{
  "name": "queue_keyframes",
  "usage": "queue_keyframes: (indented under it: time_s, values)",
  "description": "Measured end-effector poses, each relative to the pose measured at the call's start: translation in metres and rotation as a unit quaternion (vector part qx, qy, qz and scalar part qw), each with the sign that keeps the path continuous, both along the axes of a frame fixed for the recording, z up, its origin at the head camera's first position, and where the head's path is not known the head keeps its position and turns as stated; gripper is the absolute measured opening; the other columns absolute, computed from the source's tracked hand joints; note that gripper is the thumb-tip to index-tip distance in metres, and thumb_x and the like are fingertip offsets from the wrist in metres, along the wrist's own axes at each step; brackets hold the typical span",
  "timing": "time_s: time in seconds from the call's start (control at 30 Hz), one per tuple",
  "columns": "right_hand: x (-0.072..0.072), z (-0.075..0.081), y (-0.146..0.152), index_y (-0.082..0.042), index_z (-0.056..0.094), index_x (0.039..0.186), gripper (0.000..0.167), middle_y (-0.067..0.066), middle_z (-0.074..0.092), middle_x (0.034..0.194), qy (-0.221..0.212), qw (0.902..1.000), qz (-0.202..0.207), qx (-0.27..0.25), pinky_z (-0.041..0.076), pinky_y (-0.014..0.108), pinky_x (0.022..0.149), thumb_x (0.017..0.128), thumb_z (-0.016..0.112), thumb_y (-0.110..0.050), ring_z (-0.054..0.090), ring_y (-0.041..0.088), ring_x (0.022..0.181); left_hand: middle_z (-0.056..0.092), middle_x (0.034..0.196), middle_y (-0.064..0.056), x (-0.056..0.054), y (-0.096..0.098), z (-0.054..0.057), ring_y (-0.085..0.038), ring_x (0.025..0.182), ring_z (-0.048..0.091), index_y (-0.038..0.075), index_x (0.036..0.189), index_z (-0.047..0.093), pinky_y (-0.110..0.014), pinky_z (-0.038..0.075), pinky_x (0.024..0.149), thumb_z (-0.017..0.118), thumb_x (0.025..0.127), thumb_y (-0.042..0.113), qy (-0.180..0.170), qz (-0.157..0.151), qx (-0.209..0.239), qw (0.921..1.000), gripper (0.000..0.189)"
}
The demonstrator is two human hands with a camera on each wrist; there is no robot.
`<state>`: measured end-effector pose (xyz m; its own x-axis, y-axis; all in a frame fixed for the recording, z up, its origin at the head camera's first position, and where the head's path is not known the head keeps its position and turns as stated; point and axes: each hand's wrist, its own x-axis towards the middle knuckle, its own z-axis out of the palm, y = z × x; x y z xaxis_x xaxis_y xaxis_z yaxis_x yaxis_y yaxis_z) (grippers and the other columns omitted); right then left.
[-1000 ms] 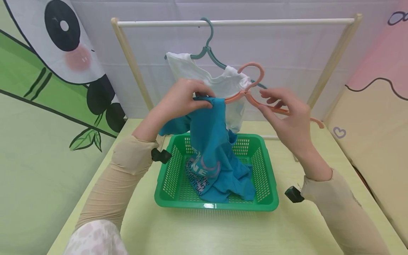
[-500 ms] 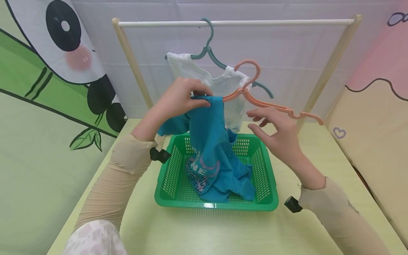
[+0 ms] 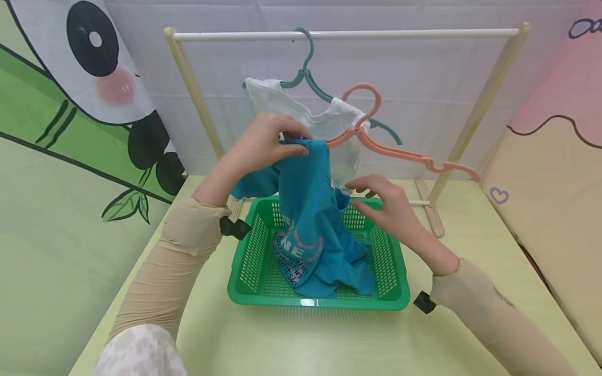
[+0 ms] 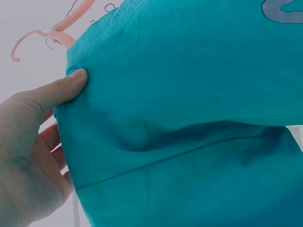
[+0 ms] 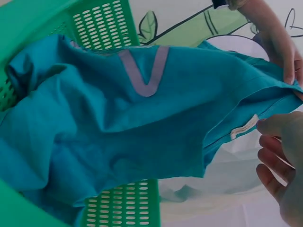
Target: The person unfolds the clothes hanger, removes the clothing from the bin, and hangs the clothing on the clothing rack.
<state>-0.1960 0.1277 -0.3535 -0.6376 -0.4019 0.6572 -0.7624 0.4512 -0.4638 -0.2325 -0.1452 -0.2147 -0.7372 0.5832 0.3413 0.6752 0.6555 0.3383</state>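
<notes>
My left hand (image 3: 270, 143) pinches one shoulder of a blue T-shirt (image 3: 305, 183), thumb in front and fingers behind. One arm of an orange clothes hanger (image 3: 400, 153) runs into the shirt at that shoulder; its hook points up and its other arm sticks out bare to the right. Lower down, my right hand (image 3: 383, 206) is at the loose side of the neckline, thumb and fingers apart. In the right wrist view its thumb tip is right by a white label (image 5: 245, 126) inside the collar. The shirt's lower part lies bunched in a green basket (image 3: 320, 303).
Behind, a drying rack with a white rail (image 3: 414, 34) stands on the table (image 3: 301, 344). A white shirt (image 3: 324, 117) hangs there on a teal hanger (image 3: 307, 49), partly hidden by the blue shirt. Printed cloth walls (image 3: 555, 172) flank the table.
My right hand has let go of the hanger's bare arm and come down and left to the collar. The hanger has tilted slightly. My left hand keeps its hold, nearly still.
</notes>
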Motion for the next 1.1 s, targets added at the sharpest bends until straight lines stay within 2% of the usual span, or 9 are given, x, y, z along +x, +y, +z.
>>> queue_keyframes:
  time_s: [0.1,0.23,0.63,0.87,1.1]
  values:
    - [-0.003,-0.005,-0.001,-0.007,0.067,0.12,0.034,0.009,0.069,0.117,-0.029,0.9993,-0.009,0.02,0.058,0.044,0.083,0.087,0.074,-0.006,0.063,0.022,0.104,0.073,0.103,-0.007,0.001,-0.001,0.001,-0.019,0.092,0.064,0.011,0.112,0.074,-0.034,0.051,0.084,0.075,0.089,0.02,-0.001,0.0,0.003,1.0,0.025]
    - [-0.009,-0.011,-0.001,-0.008,0.067,0.121,0.033,0.008,0.068,0.12,-0.061,0.997,-0.02,0.043,0.056,0.042,0.086,0.089,0.073,-0.009,0.061,0.023,0.108,0.073,0.104,-0.007,0.001,-0.001,0.003,-0.019,0.093,0.066,0.01,0.112,0.074,-0.034,0.052,0.085,0.075,0.088,0.02,0.001,-0.001,0.007,1.0,0.026]
    - [-0.022,-0.026,-0.004,-0.008,0.068,0.12,0.032,0.012,0.065,0.122,-0.153,0.9857,-0.024,0.067,0.056,0.047,0.088,0.089,0.073,-0.01,0.061,0.033,0.11,0.073,0.105,-0.008,0.003,-0.005,0.002,-0.019,0.094,0.066,0.011,0.112,0.074,-0.035,0.051,0.084,0.074,0.089,0.019,0.008,0.001,0.017,0.9998,0.024]
    - [-0.023,-0.031,-0.007,-0.006,0.071,0.111,0.023,0.014,0.066,0.119,-0.167,0.9811,-0.041,0.089,0.057,0.047,0.084,0.088,0.073,-0.011,0.064,0.031,0.105,0.074,0.103,-0.006,0.004,-0.012,0.002,-0.017,0.091,0.064,0.012,0.111,0.075,-0.033,0.05,0.08,0.075,0.089,0.019,0.012,0.008,0.029,0.9995,0.024]
    - [-0.022,-0.033,0.005,-0.008,0.073,0.1,0.011,0.01,0.071,0.107,-0.188,0.9758,-0.07,0.087,0.058,0.044,0.081,0.09,0.072,-0.012,0.068,0.028,0.099,0.073,0.101,-0.003,0.006,-0.029,-0.002,-0.013,0.089,0.061,0.014,0.109,0.074,-0.032,0.048,0.077,0.073,0.09,0.02,0.017,0.017,0.047,0.9986,0.02]
